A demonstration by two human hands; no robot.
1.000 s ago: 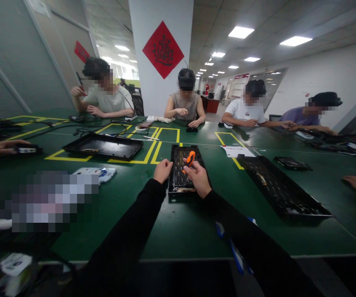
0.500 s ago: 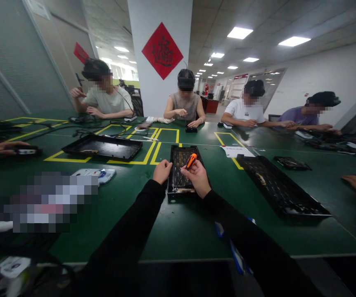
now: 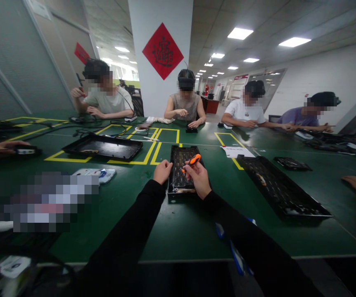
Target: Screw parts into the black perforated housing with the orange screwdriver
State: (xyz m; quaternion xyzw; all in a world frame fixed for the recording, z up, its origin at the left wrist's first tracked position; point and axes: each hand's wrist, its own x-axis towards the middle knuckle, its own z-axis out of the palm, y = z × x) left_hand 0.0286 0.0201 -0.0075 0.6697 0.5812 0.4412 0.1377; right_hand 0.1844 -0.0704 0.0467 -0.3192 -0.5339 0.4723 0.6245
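1. The right hand's grip [image 3: 199, 179] is wrapped around an orange-and-black screwdriver [image 3: 194, 159], slanted over the black housing [image 3: 182, 196], likely to direct its shaft near-left.
2. The left hand's grip [image 3: 162, 171] sits at the housing's left rim, probably steadying it; whether it pinches, I cannot tell.
3. Shallow, rectangular, the housing lies on the bench [image 3: 178, 235].

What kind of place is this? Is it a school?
It looks more like a workroom, maybe inside an office, though I can't be sure. Several people sit around a big green table, and the right hand holds a screwdriver over a black tray.
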